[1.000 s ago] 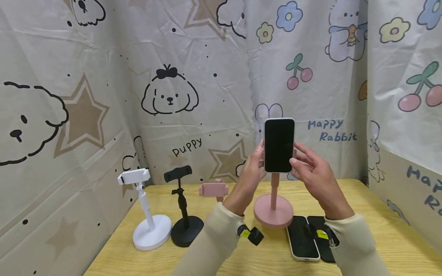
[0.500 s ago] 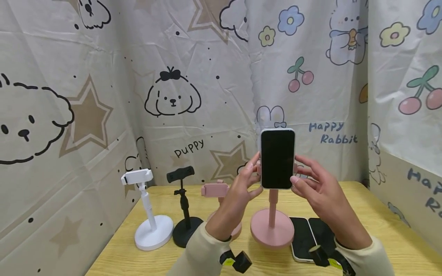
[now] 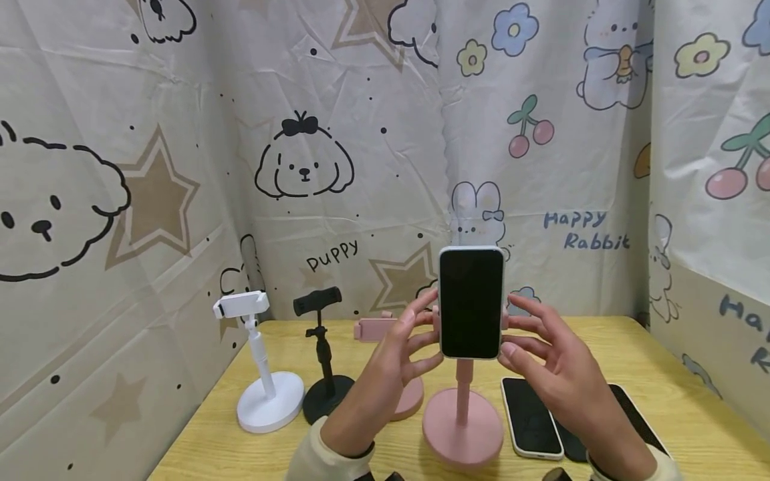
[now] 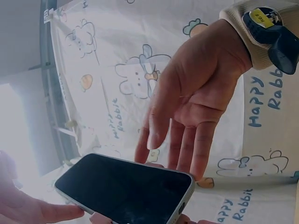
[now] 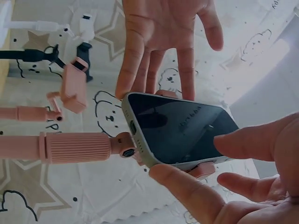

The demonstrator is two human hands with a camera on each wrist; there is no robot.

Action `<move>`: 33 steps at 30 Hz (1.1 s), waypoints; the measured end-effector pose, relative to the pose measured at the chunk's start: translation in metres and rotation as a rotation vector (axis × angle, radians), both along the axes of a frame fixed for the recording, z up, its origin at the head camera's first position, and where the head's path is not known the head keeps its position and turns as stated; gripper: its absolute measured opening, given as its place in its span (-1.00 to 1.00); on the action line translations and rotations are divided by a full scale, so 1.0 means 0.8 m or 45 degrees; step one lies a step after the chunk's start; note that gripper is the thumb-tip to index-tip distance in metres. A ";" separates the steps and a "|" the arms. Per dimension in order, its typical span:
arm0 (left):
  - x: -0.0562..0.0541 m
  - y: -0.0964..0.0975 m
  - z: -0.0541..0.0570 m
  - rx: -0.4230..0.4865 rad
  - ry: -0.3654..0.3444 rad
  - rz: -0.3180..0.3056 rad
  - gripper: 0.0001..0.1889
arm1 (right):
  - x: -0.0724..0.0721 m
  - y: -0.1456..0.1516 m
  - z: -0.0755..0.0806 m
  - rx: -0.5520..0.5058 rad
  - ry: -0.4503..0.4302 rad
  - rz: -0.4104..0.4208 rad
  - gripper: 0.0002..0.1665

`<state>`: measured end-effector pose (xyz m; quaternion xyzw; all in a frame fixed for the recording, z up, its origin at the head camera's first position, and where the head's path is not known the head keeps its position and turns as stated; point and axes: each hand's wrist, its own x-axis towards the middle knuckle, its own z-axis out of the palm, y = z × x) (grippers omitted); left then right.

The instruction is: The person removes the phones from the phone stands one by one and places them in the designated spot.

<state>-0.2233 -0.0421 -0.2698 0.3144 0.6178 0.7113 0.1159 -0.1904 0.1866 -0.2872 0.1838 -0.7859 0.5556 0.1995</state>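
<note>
A smartphone [image 3: 471, 300] with a dark screen and pale case stands upright in the clamp of a pink phone stand [image 3: 463, 434]. Pink clamp ends [image 5: 203, 170] show at both long edges in the right wrist view. My left hand [image 3: 391, 364] is spread at the phone's left side, its extended fingertips right at the edge and lower corner. On the other side is my right hand [image 3: 553, 367], fingers loosely extended beside the clamp. Its thumb overlaps the screen in the right wrist view, while one fingertip meets the lower corner.
To the left stand a white phone stand [image 3: 269, 401], a black one [image 3: 327, 397] and a second pink one [image 3: 375, 329], partly behind my left hand. Right of the held stand, several phones [image 3: 532, 417] lie on the wooden table [image 3: 207, 441]. Printed curtains [image 3: 325, 227] enclose the back and sides.
The pink stand with its phone has come toward me and slightly left, both hands following. My fingers have spread and loosened around the phone. Another phone on the table has come into sight at right.
</note>
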 end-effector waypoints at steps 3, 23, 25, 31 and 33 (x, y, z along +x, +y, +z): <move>0.004 -0.008 -0.004 -0.005 0.001 -0.001 -0.45 | 0.002 -0.004 -0.006 -0.004 0.018 -0.006 -0.28; 0.007 -0.019 -0.030 -0.102 -0.015 0.035 -0.47 | -0.002 -0.009 -0.027 0.003 -0.181 0.035 -0.46; 0.007 -0.018 -0.031 -0.116 -0.011 0.048 -0.48 | -0.004 -0.008 -0.027 0.001 -0.171 0.037 -0.48; 0.008 -0.018 -0.033 -0.171 -0.026 0.071 -0.48 | -0.008 -0.009 -0.030 -0.040 -0.190 0.078 -0.52; 0.008 -0.019 -0.033 -0.195 -0.037 0.070 -0.48 | -0.008 -0.008 -0.029 -0.040 -0.200 0.077 -0.53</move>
